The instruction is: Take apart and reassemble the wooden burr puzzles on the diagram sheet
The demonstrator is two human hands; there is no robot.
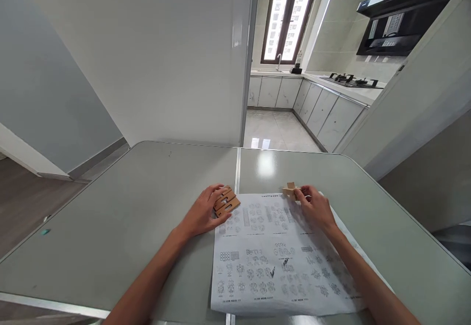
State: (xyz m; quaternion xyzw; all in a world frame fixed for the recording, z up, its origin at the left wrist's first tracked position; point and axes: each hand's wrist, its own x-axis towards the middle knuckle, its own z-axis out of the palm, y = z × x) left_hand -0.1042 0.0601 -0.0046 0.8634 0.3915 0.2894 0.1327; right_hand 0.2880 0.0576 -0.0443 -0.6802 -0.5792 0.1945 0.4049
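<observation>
A white printed sheet (279,256) with many small diagrams lies on the grey-green table (121,217). At the sheet's top left corner lie several flat notched wooden pieces (227,201). My left hand (204,212) rests beside them, fingers spread and touching them. At the sheet's top edge my right hand (316,208) pinches a small joined wooden block (290,190) with its fingertips, holding it just above the paper.
The table is made of two panels with a seam (237,168) down the middle. Behind it stands a white wall (154,55). A doorway on the right opens to a kitchen with cabinets (324,109), a stove and a window.
</observation>
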